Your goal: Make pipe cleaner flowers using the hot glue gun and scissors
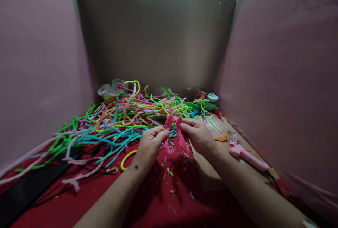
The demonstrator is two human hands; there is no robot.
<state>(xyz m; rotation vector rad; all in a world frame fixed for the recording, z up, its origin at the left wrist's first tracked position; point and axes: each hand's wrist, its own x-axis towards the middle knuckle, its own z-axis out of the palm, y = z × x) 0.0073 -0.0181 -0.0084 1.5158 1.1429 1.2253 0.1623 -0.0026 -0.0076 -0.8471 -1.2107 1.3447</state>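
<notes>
Two pink pieces of bent pipe cleaner are held side by side above the red cloth. My left hand [154, 140] pinches the left pink pipe cleaner piece [169, 121], which stands up above the thumb and hangs down below it. Between the fingertips of my right hand [196, 133] is the right pink pipe cleaner piece [181, 138], its lower end spreading into strands. A narrow gap separates the two pieces. Just behind my hands lies a big tangled heap of coloured pipe cleaners [142, 110]. A yellow ring [126, 159], perhaps a scissor handle, shows beside my left wrist.
On the right, a pink glue gun [248, 157] with a black cord rests on a cardboard sheet [208, 171]. A green pipe cleaner flower [201, 104] and a jar with a pale lid [212, 97] stand behind. Scraps dot the red cloth [158, 203]. Pink walls flank both sides.
</notes>
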